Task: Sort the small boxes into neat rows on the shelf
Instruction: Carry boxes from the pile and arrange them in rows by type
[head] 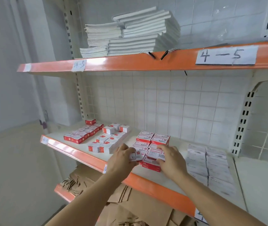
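Note:
Small red-and-white boxes lie in groups on the middle shelf [74, 154]. One tidy row of red boxes [82, 134] runs along the back left. A looser cluster of whiter boxes [108, 141] sits beside it. A two-column block of red boxes [152, 140] stands in the middle. My left hand [122, 159] grips a small white-and-red box [135, 156] at the block's front left. My right hand [170, 158] is closed on a box with a barcode [156, 154] at the block's front.
Pale grey packets [211, 163] lie in two columns at the right of the shelf. White booklets [130, 33] are stacked on the upper orange-edged shelf [130, 62], labelled 4-5. Brown cardboard pieces [125, 201] fill the shelf below. A slotted upright [242, 121] stands at right.

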Demonstrator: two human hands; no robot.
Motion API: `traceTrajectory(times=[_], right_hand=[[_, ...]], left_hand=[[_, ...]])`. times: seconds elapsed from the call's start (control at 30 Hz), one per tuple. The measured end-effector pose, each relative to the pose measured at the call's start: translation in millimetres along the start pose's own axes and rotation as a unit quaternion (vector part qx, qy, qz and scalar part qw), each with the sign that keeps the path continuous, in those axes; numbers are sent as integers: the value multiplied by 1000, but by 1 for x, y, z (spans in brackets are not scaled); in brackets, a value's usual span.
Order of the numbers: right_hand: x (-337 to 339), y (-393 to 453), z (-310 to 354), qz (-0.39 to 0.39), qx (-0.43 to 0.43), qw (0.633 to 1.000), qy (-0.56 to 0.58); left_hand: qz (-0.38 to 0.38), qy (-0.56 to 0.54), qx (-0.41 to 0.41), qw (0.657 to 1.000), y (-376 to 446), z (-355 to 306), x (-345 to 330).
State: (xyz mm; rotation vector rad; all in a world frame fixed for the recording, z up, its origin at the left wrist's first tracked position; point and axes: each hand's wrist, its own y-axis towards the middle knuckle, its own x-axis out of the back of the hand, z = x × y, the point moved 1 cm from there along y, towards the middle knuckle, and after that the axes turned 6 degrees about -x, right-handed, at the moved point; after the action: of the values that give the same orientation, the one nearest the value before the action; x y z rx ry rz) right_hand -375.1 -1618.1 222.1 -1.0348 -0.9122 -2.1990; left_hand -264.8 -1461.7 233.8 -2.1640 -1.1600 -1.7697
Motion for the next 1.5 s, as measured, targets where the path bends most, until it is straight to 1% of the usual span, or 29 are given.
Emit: traceTrajectory(times=[0.17, 0.37, 0.67, 0.87, 0.97, 1.17, 1.3, 1.37, 1.43, 1.5], right_hand=[[-10, 20, -7, -12, -17, 1000, -16], [-25, 31, -15, -12, -33, 999, 11], [-37, 28, -21, -23, -56, 997, 48], [-36, 19, -19, -55, -66, 996, -11], [-35, 17, -20, -52, -63, 997, -6], [-33, 20, -16, -57, -61, 996, 32], [-31, 24, -17, -112, -91, 986, 80], [-30, 30, -19, -129, -128, 975, 127], [-29, 36, -21, -105, -184, 953, 219], [-28, 40, -23, -71, -218, 934, 273]], left_hand=[[12, -1, -30, 999, 36, 0, -13], [28, 13, -45, 999, 68, 5, -26], [61, -17, -99, 993, 91, 21, -40], [65, -36, -120, 990, 103, 27, -43], [62, -60, -139, 987, 105, 28, -50], [28, -73, -149, 986, 104, 30, -61], [8, -79, -140, 987, 100, 29, -64], [3, -81, -141, 987, 98, 29, -64], [2, -77, -141, 987, 98, 29, -64], [5, -73, -141, 987, 98, 29, -64]])
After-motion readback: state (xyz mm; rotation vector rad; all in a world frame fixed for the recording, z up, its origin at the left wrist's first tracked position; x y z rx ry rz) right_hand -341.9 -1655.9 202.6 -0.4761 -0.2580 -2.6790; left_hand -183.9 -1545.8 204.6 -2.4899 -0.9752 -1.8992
